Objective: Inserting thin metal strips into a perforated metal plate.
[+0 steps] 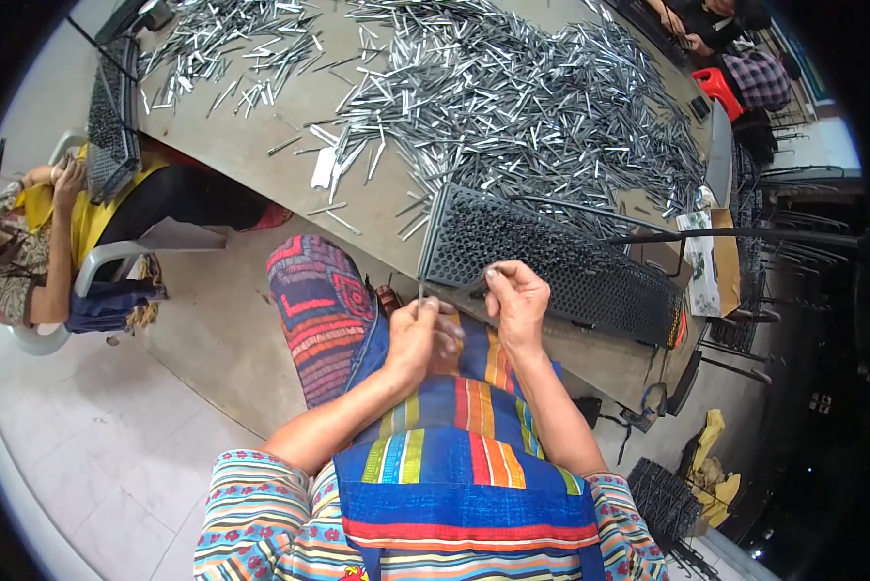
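My left hand (412,339) is closed around a slim metal piece (421,293), which stands upright out of its fingers near the rack's left corner. A black rack (551,263) full of small round holes leans tilted on the table's near edge. At the rack's near edge, my right hand (519,302) is bent in a pinch. Whatever it may hold between thumb and fingers is too small to make out. Beyond the rack lies a broad heap of thin silvery metal pieces (551,116), some of them touching its far side.
A smaller pile of metal pieces (224,48) lies at the far left of the table (251,160). An open cardboard box (724,261) stands right of the rack. A seated person (47,232) is at left, beside another dark rack (113,121); another person (721,34) works far right.
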`<act>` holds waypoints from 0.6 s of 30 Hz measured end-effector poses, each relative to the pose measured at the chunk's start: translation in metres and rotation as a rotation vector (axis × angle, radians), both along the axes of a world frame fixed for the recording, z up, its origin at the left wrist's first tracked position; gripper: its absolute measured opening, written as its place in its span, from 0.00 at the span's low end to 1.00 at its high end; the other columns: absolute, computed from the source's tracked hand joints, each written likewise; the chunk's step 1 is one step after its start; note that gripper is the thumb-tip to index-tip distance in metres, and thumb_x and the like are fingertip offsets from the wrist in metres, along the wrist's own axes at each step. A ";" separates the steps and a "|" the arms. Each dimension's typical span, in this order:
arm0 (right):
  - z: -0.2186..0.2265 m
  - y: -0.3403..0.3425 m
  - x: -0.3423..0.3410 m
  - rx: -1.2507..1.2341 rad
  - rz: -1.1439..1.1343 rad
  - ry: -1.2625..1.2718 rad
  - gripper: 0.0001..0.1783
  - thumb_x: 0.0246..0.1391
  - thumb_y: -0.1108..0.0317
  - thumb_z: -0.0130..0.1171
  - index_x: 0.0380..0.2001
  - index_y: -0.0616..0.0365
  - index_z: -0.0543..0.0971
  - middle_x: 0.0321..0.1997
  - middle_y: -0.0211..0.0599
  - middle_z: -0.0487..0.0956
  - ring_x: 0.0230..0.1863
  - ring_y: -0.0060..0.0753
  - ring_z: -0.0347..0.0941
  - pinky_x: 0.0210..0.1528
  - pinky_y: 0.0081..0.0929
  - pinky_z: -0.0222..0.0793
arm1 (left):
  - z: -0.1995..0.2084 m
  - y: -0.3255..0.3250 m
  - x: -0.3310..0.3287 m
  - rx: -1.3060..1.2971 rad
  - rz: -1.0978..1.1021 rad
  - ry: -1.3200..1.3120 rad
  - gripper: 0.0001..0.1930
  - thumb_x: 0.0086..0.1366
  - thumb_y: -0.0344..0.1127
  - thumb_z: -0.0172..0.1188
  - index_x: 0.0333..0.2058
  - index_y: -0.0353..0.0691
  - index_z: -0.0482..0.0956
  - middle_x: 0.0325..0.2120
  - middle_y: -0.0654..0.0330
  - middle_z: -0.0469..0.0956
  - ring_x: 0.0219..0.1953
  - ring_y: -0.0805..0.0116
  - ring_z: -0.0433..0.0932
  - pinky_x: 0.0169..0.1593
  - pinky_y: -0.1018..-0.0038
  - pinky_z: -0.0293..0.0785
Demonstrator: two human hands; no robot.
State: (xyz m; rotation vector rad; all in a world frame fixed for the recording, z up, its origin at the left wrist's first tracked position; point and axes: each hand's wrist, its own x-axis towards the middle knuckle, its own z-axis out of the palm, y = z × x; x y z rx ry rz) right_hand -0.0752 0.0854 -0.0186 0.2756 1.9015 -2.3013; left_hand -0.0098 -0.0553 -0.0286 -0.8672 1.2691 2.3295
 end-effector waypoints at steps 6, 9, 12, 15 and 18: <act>-0.009 -0.024 -0.024 0.362 0.033 0.366 0.03 0.53 0.78 0.59 0.33 0.63 0.79 0.25 0.26 0.74 0.16 0.10 0.62 0.17 0.12 0.57 | -0.003 -0.008 -0.001 0.029 0.046 -0.009 0.14 0.72 0.41 0.43 0.38 0.36 0.73 0.20 0.56 0.77 0.15 0.73 0.71 0.20 0.79 0.68; -0.009 -0.030 -0.024 0.430 0.068 0.462 0.03 0.52 0.79 0.59 0.32 0.65 0.79 0.31 0.31 0.76 0.18 0.12 0.65 0.19 0.12 0.60 | -0.006 -0.011 -0.001 0.043 0.064 -0.005 0.14 0.71 0.40 0.43 0.38 0.36 0.73 0.20 0.57 0.77 0.15 0.74 0.71 0.20 0.79 0.68; -0.006 -0.034 -0.020 0.456 0.121 0.457 0.05 0.50 0.82 0.59 0.32 0.65 0.80 0.32 0.35 0.77 0.21 0.16 0.70 0.21 0.14 0.65 | -0.007 -0.014 -0.001 0.049 0.082 -0.006 0.14 0.71 0.40 0.43 0.38 0.36 0.73 0.20 0.58 0.77 0.15 0.74 0.71 0.20 0.79 0.68; -0.012 -0.034 -0.015 0.470 0.121 0.489 0.05 0.50 0.82 0.58 0.32 0.65 0.80 0.32 0.35 0.77 0.21 0.17 0.70 0.21 0.14 0.65 | -0.007 -0.015 0.000 0.044 0.088 -0.009 0.14 0.71 0.40 0.43 0.38 0.36 0.73 0.20 0.58 0.77 0.15 0.75 0.71 0.20 0.80 0.68; -0.015 -0.031 -0.014 0.582 0.123 0.559 0.06 0.47 0.82 0.60 0.31 0.65 0.80 0.30 0.36 0.78 0.22 0.19 0.71 0.22 0.17 0.66 | -0.005 -0.015 -0.001 0.048 0.095 -0.015 0.14 0.71 0.40 0.43 0.38 0.36 0.73 0.20 0.58 0.77 0.15 0.75 0.71 0.20 0.80 0.68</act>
